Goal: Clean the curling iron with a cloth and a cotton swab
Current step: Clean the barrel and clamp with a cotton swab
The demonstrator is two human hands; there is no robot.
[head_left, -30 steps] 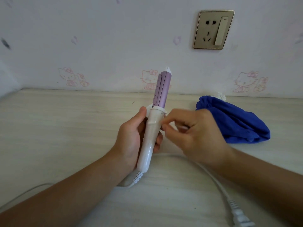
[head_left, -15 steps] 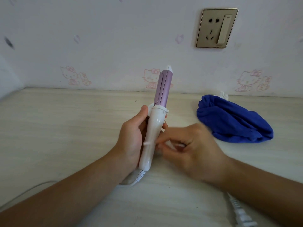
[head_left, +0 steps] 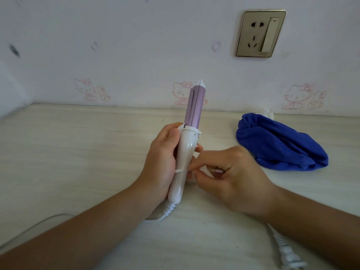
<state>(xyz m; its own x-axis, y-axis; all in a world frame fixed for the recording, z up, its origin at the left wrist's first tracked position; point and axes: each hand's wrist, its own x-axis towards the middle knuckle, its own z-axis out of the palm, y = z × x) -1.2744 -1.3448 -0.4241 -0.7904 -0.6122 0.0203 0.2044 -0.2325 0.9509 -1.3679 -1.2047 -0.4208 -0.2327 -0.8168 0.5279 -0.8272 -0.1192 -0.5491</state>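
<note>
A curling iron [head_left: 184,154] with a white handle and a purple barrel stands nearly upright above the table. My left hand [head_left: 160,162] grips its handle from the left. My right hand [head_left: 228,176] pinches a thin white cotton swab [head_left: 180,171], whose tip lies across the lower part of the handle. A crumpled blue cloth [head_left: 278,145] lies on the table to the right, apart from both hands.
The iron's white cord [head_left: 159,217] loops under my arms, and its plug [head_left: 286,254] lies at the lower right. A wall socket [head_left: 260,34] sits above. A small white wad [head_left: 267,113] lies behind the cloth. The pale wooden table [head_left: 78,152] meets the wall.
My right hand has moved down from the collar of the handle to its lower part, carrying the swab along. The left hand keeps its grip on the iron.
</note>
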